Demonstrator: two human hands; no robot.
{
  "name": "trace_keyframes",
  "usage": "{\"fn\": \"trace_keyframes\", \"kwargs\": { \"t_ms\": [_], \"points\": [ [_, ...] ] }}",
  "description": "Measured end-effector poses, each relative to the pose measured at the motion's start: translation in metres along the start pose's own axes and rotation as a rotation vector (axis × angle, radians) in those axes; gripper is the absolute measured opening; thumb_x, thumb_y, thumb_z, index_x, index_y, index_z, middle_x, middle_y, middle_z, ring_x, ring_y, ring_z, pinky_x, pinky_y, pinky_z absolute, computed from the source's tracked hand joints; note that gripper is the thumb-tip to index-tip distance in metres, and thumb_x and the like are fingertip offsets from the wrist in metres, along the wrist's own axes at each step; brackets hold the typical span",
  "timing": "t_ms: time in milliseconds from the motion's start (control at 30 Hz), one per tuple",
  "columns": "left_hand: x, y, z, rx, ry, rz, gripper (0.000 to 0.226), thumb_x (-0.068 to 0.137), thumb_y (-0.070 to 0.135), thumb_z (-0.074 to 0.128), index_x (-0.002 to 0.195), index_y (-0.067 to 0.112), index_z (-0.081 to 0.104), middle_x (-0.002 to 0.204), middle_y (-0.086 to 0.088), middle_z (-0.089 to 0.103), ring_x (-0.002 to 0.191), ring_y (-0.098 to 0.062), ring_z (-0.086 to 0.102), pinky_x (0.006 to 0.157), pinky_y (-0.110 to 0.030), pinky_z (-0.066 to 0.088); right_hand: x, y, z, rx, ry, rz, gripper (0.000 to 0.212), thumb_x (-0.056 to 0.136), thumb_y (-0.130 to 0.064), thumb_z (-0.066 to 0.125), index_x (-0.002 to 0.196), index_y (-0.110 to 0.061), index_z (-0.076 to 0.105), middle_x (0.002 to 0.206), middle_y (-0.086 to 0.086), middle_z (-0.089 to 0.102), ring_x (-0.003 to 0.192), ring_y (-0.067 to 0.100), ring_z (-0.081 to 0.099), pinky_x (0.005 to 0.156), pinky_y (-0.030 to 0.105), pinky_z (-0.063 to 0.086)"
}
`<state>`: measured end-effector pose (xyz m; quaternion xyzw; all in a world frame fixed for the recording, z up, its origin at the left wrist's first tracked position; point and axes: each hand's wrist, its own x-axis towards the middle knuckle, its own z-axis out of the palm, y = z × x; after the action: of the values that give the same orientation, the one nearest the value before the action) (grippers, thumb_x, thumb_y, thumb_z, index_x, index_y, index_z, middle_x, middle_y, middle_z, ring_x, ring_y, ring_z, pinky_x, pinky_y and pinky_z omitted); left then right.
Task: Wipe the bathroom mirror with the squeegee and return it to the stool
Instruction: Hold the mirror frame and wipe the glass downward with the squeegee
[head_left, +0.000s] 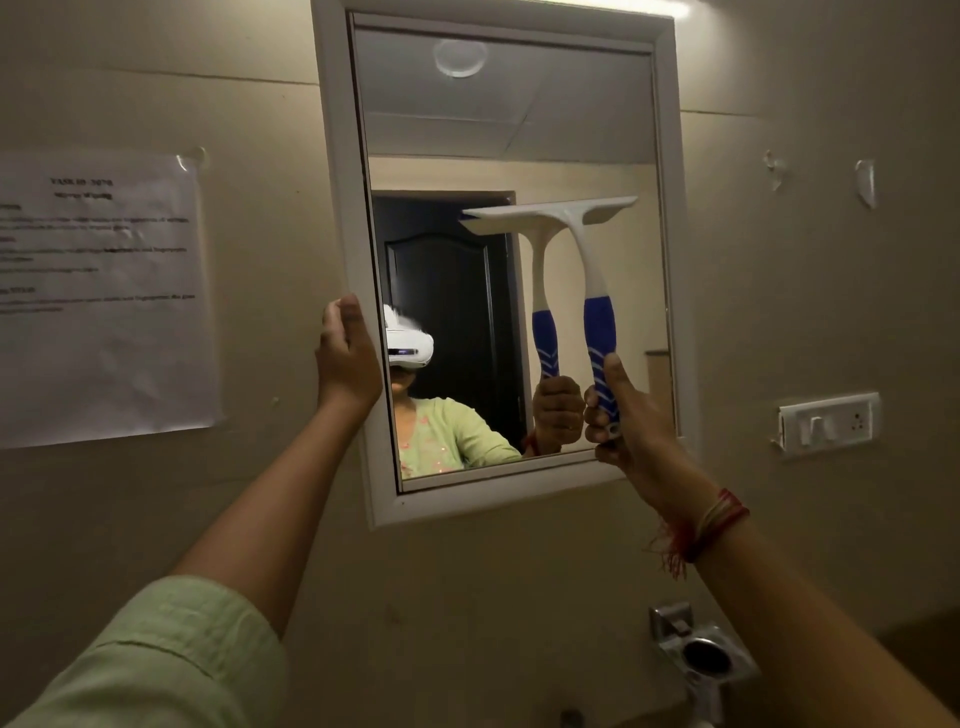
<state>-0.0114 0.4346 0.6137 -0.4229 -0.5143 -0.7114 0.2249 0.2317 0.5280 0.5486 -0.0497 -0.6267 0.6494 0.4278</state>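
Observation:
A white-framed mirror (660, 156) hangs on the beige wall. My right hand (626, 415) grips the blue handle of a white squeegee (584, 244). Its blade lies level against the glass at about mid-height, towards the right side. My left hand (347, 358) holds the left edge of the mirror frame, with the fingers curled round it. The glass reflects the squeegee, my right hand and a person in a pale green top. The stool is out of view.
A printed sheet (98, 296) is taped to the wall on the left. A white switch plate (828, 423) sits right of the mirror, with two small hooks (865, 182) above it. A metal holder (701, 657) juts from the wall below the mirror.

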Motion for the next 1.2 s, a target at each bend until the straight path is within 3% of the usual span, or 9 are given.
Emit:
{"fn": "trace_keyframes", "kwargs": {
  "t_ms": [67,200,300,400,567,800,1067,1200],
  "points": [
    [0.000,0.000,0.000,0.005,-0.003,-0.002,0.044,0.098,0.037,0.023,0.114,0.003,0.048,0.093,0.003,0.047,0.078,-0.005,0.043,0.061,-0.001,0.025,-0.007,0.008,-0.002,0.077,-0.025,-0.010,0.061,0.091,-0.060,0.030,0.050,-0.027,0.061,0.044,-0.012,0.050,0.036,-0.001,0.041,0.036,0.012,0.034],
    [0.000,0.000,0.000,0.007,-0.012,-0.007,0.045,0.097,0.038,0.022,0.111,0.004,0.048,0.084,0.009,0.047,0.071,0.002,0.041,0.060,-0.005,0.025,-0.018,0.032,-0.009,-0.121,0.246,0.001,0.051,0.079,-0.066,0.040,0.062,-0.021,0.056,0.046,-0.009,0.049,0.038,0.005,0.041,0.037,0.017,0.030],
    [-0.001,0.000,0.000,0.010,-0.005,-0.007,0.046,0.097,0.038,0.022,0.115,0.004,0.047,0.087,0.015,0.047,0.073,0.003,0.042,0.063,-0.005,0.024,-0.028,0.050,-0.011,-0.167,0.324,0.014,0.051,0.071,-0.068,0.043,0.064,-0.019,0.052,0.047,-0.008,0.048,0.039,0.006,0.041,0.038,0.018,0.030],
    [0.000,-0.001,0.000,0.003,-0.013,-0.003,0.047,0.098,0.038,0.022,0.120,0.004,0.045,0.102,0.002,0.047,0.094,-0.008,0.040,0.066,-0.005,0.023,-0.041,0.067,-0.009,-0.184,0.327,0.037,0.051,0.072,-0.068,0.041,0.065,-0.019,0.051,0.051,-0.006,0.046,0.044,0.008,0.041,0.042,0.021,0.031],
    [0.000,0.000,0.001,0.025,-0.025,-0.013,0.049,0.098,0.038,0.021,0.126,0.003,0.042,0.128,-0.018,0.050,0.101,-0.007,0.034,0.069,-0.003,0.021,-0.059,0.089,-0.011,-0.181,0.340,0.102,0.051,0.073,-0.068,0.041,0.068,-0.018,0.052,0.053,-0.005,0.048,0.046,0.009,0.041,0.043,0.020,0.031],
    [-0.002,0.000,0.000,0.019,-0.040,-0.043,0.051,0.097,0.042,0.020,0.128,0.007,0.040,0.132,-0.015,0.048,0.103,-0.004,0.034,0.082,-0.014,0.023,-0.080,0.108,-0.016,-0.162,0.344,0.167,0.051,0.073,-0.066,0.041,0.068,-0.016,0.052,0.051,-0.004,0.046,0.045,0.009,0.040,0.041,0.020,0.031],
    [-0.002,0.001,0.000,0.035,-0.033,-0.037,0.049,0.097,0.038,0.020,0.124,0.005,0.043,0.126,-0.017,0.051,0.099,-0.006,0.035,0.068,-0.004,0.021,-0.098,0.134,-0.016,-0.131,0.352,0.207,0.051,0.074,-0.065,0.041,0.065,-0.016,0.050,0.050,-0.003,0.044,0.043,0.010,0.038,0.042,0.020,0.029],
    [-0.003,0.001,0.000,0.033,-0.043,-0.053,0.053,0.096,0.043,0.019,0.128,0.008,0.040,0.131,-0.014,0.048,0.101,-0.002,0.032,0.075,-0.007,0.021,-0.104,0.144,-0.016,-0.131,0.371,0.227,0.051,0.073,-0.065,0.041,0.064,-0.016,0.051,0.048,-0.003,0.045,0.041,0.010,0.040,0.041,0.019,0.030]
  ]
}}
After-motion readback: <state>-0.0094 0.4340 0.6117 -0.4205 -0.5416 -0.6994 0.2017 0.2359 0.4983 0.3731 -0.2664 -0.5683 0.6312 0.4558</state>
